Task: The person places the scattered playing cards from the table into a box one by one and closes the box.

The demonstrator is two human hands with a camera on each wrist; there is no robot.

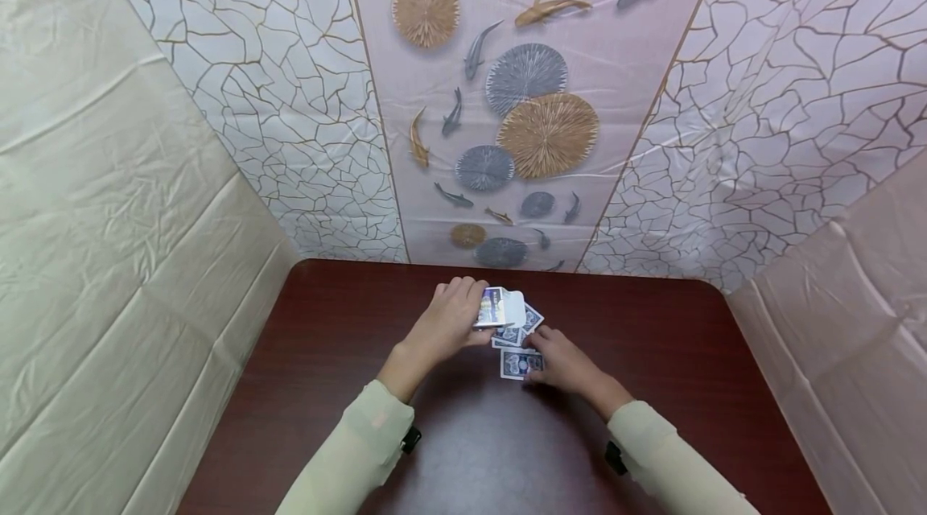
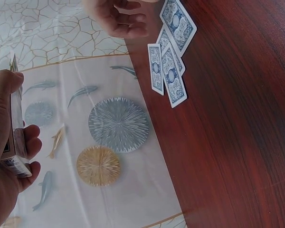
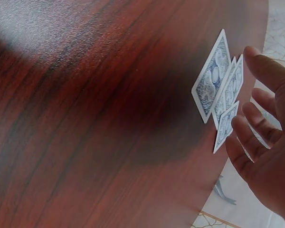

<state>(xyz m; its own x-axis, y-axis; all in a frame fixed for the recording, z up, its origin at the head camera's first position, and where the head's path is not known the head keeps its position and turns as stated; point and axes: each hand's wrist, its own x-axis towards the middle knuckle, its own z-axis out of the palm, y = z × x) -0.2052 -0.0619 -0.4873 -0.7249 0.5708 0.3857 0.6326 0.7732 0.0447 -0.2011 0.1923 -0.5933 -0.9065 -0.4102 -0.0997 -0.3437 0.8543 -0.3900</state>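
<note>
My left hand (image 1: pixel 447 320) grips a playing card box (image 1: pixel 490 307), its white flap (image 1: pixel 514 309) standing open toward the right. In the left wrist view the thumb and fingers curl round the box (image 2: pixel 19 142). Several playing cards (image 1: pixel 514 365) with blue patterned backs lie face down on the table, partly overlapping, below and right of the box. Over their right side is my right hand (image 1: pixel 568 362), fingers apart and slightly bent. The right wrist view shows nothing held in that hand (image 3: pixel 270 137), close beside the cards (image 3: pixel 213 76); contact I cannot tell.
The dark red wooden table (image 1: pixel 326 418) has rounded back corners. Behind it hangs a patterned cloth (image 1: pixel 500 121) with fish and round motifs, and pale fabric walls (image 1: pixel 109 257) stand at both sides.
</note>
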